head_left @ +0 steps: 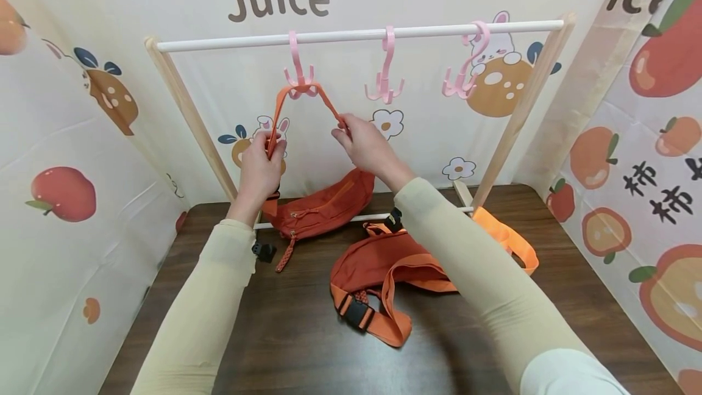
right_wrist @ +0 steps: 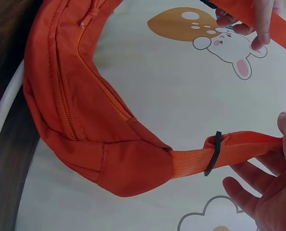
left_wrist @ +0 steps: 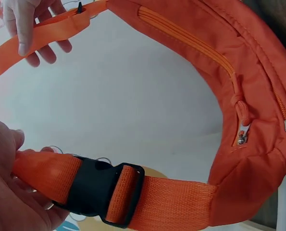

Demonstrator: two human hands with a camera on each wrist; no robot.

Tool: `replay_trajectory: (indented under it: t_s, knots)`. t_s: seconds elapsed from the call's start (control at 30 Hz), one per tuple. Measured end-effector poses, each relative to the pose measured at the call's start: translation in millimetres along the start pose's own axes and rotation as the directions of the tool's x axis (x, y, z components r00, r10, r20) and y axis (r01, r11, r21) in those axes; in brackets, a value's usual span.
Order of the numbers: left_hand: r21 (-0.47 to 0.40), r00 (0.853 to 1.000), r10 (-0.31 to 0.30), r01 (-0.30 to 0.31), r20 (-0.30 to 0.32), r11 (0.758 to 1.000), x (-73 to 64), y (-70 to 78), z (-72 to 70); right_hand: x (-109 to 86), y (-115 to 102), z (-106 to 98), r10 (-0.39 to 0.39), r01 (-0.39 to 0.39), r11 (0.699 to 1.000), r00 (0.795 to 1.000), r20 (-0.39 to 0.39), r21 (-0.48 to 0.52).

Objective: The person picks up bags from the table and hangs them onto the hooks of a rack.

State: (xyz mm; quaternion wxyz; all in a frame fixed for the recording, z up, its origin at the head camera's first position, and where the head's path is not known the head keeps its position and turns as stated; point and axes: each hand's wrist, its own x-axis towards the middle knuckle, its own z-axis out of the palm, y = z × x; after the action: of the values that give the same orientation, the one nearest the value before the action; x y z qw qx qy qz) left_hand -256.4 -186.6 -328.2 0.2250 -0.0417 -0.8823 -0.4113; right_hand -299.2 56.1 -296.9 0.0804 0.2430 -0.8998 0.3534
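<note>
A red-orange waist bag (head_left: 323, 203) hangs low in front of the rack, its orange strap (head_left: 278, 105) raised in an arch. The top of that arch lies at the prongs of the left pink hook (head_left: 298, 72). My left hand (head_left: 260, 166) pinches the strap on the left side, close to a black buckle (left_wrist: 92, 185). On the other side my right hand (head_left: 366, 146) holds the strap between thumb and fingers, and a black slider (right_wrist: 213, 154) sits between this hand and the bag. The bag's zippers face the head camera.
A second red-orange waist bag (head_left: 367, 264) lies on the dark wooden table (head_left: 285, 346), its strap spread around it, partly under my right sleeve. Two more pink hooks, a middle hook (head_left: 386, 69) and a right hook (head_left: 466, 66), hang from the white rail (head_left: 219, 43).
</note>
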Motion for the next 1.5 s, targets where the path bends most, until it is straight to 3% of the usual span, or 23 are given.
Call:
replay_trajectory:
  t_s: [0.37, 0.57, 1.0, 1.23, 1.5]
  knots:
    - [-0.021, 1.0, -0.004, 0.004, 0.016, 1.0, -10.5, -10.1, 2.3, -9.1, 11.2, 3.0, -0.021, 0.021, 1.0, 1.0, -0.018, -0.009]
    - [-0.047, 0.999, -0.021, 0.023, 0.032, 0.999, -18.6, -11.9, -0.2, -19.5, 16.8, 3.2, 0.03, -0.03, 0.999, 1.0, -0.001, -0.014]
    - [-0.103, 0.997, 0.027, -0.033, -0.067, 0.994, -39.2, -9.7, -4.0, -50.9, 12.8, -6.9, 0.031, -0.032, 0.997, 0.999, -0.019, -0.071]
    - [-0.088, 0.986, 0.066, -0.08, -0.151, 0.993, -51.9, -6.5, -8.7, -69.8, 8.9, -11.8, -0.012, 0.011, 0.997, 1.0, -0.012, -0.072]
    - [-0.084, 0.977, 0.107, -0.124, -0.184, 0.989, -64.3, -6.0, -10.4, -89.9, 11.0, -15.7, -0.025, 0.025, 0.997, 1.0, 0.009, -0.067]
